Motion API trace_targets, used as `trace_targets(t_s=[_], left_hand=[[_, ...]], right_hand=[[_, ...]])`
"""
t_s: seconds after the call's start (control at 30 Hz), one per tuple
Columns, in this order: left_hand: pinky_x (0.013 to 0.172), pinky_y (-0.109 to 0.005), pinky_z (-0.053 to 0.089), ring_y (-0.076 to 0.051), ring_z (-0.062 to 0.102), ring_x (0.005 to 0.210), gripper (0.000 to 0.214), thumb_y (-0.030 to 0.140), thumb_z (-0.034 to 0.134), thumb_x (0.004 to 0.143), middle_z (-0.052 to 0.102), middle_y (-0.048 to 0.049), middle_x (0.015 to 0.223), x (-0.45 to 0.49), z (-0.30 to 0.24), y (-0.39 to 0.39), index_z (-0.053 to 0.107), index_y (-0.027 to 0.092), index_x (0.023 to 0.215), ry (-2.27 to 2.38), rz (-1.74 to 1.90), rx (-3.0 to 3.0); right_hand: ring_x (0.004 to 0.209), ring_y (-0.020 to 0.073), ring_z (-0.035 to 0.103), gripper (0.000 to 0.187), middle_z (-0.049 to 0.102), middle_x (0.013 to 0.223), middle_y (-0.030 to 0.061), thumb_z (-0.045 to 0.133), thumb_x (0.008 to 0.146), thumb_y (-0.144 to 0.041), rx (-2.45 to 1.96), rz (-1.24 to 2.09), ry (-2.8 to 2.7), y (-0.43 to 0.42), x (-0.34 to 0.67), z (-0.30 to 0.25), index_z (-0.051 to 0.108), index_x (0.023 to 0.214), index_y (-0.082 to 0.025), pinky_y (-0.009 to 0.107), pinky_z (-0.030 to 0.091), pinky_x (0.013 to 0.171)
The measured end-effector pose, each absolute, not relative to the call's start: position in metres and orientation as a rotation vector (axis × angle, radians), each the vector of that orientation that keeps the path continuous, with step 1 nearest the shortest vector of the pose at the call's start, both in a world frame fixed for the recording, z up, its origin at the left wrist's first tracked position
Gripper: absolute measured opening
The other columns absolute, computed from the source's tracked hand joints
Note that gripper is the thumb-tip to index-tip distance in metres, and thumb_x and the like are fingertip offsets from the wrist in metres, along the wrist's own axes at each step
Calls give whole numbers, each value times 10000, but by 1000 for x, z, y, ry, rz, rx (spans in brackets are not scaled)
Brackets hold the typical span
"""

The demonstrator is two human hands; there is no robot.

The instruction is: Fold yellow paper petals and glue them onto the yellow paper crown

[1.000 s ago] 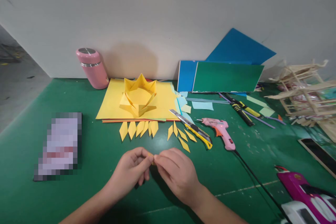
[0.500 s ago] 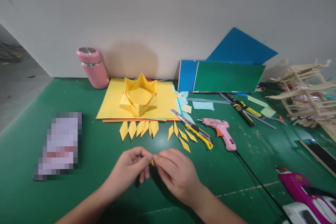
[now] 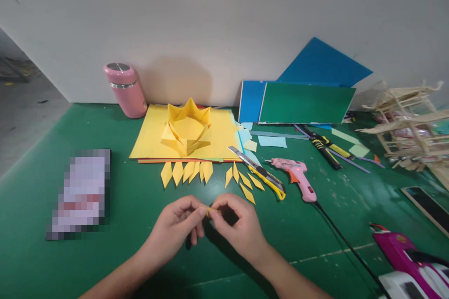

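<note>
Between my fingertips, low in the middle of the view, is a small yellow paper piece (image 3: 209, 212), mostly covered by the fingers. My left hand (image 3: 178, 222) pinches it from one side, and my right hand (image 3: 240, 224) pinches it from the other. Beyond the hands lie several yellow paper diamonds (image 3: 177, 173) in a row, with more loose ones to the right. A folded yellow paper ring with pointed tips (image 3: 185, 128) rests on a stack of yellow paper sheets (image 3: 147, 135).
A utility knife (image 3: 259, 173) and a pink glue gun (image 3: 293, 173) with a black cord lie to the right. Farther back are paper scraps (image 3: 271, 141) and a green board (image 3: 308, 103). A pink flask (image 3: 126, 91) stands at the left; a stick frame (image 3: 410, 121) is far right.
My right hand has turned and its fingers have shifted, so thumb and forefinger form a loop and more of the yellow piece shows. My left hand stays nearly in place.
</note>
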State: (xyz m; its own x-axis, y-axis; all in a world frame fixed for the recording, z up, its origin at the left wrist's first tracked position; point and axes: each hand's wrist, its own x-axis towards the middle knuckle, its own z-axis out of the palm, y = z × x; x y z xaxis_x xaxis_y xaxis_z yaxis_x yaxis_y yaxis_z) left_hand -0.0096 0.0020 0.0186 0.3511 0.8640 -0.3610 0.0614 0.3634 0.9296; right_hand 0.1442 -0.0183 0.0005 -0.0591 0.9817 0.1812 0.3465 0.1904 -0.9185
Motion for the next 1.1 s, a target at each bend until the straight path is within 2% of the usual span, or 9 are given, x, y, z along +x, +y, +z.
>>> trace_targets(t_s=[0.37,0.73,0.93,1.1], left_hand=[[429,-194,378,-85,493,418,368,502,707,679,576,22,492,-16,13,2,614,147,661,942,701,960],[437,-195,407,-99,535,441,476,593,698,647,620,-19,512,-14,15,5,626,122,650,927,642,882],[437,-196,397,-81,494,415,522,634,718,577,568,29,473,-10,19,3,581,138,660,1008,607,1016],[439,-194,372,-72,475,413,473,604,686,639,556,40,473,-11,19,3,553,150,633,1021,615,1046]], right_hand=[[510,88,377,218,431,560,-44,559,770,-340,-1186,1402,-1338,-17,146,10,492,631,-187,207,315,483],[524,85,382,190,442,583,-40,569,749,-310,-1144,1428,-1314,-15,148,5,475,640,-186,200,318,492],[526,85,382,182,449,579,-41,588,730,-283,-1159,1411,-1340,-14,150,2,477,623,-187,201,322,492],[537,89,412,222,475,589,-33,586,774,-350,-1126,1484,-1366,-13,151,4,526,651,-175,207,353,514]])
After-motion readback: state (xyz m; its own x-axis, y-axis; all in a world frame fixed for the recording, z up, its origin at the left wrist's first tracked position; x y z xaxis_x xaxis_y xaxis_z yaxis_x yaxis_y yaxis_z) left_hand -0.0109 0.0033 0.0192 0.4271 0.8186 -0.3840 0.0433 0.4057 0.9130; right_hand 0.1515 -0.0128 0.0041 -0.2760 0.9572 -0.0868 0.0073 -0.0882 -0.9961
